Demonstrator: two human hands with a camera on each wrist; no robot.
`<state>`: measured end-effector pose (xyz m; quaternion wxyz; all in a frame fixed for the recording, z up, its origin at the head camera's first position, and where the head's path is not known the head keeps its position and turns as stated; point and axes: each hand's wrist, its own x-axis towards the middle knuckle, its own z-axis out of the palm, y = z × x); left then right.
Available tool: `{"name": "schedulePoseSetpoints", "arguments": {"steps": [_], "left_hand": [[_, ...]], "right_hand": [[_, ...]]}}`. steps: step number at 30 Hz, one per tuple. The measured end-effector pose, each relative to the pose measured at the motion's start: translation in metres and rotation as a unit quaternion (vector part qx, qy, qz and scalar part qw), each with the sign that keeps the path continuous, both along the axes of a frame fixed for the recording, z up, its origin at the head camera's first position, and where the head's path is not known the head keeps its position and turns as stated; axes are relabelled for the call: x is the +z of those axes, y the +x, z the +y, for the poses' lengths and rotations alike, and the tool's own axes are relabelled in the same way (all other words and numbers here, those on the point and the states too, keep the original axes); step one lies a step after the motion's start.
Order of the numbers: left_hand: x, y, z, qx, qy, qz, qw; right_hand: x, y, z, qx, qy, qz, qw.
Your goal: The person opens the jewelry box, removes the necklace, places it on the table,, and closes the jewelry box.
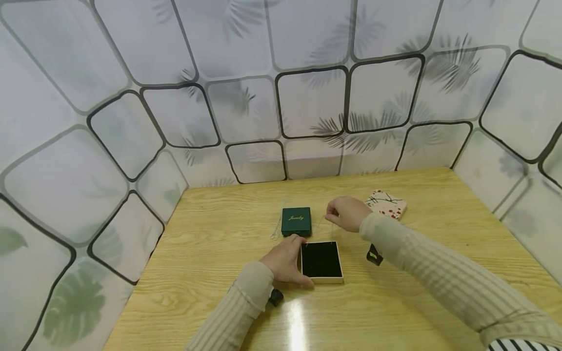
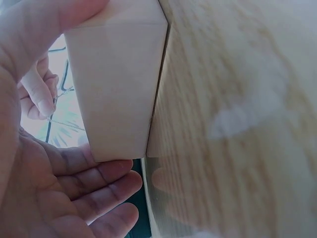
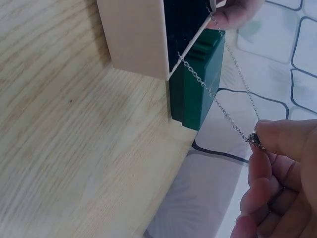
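Observation:
A pale open jewelry box (image 1: 322, 260) with a black pad inside lies on the wooden table. My left hand (image 1: 285, 261) holds it from the left, thumb at the near side and fingers at the far side. Above and right of the box, my right hand (image 1: 347, 213) pinches a thin silver chain necklace (image 3: 196, 75) between thumb and index finger. In the right wrist view, two strands run from the pinched bunch down to the edge of the black pad. How they are fixed there is hidden.
A dark green box lid (image 1: 296, 222) with gold "Jewelry" lettering lies just beyond the box. Another thin chain (image 1: 276, 229) lies left of the lid. A white patterned pouch (image 1: 386, 204) sits behind my right wrist. Patterned cloth walls (image 1: 307, 102) enclose the table.

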<state>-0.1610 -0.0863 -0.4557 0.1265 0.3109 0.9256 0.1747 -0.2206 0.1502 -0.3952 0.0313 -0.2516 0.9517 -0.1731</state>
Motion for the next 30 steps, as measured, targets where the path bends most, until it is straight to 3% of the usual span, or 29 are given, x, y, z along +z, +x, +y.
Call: {"name": "schedulePoseSetpoints", "arguments": {"steps": [30], "left_hand": [[-0.001, -0.003, 0.001, -0.002, -0.009, -0.004, 1.0]], "right_hand": [[0.004, -0.012, 0.021, -0.023, -0.027, -0.016, 0.999]]}}
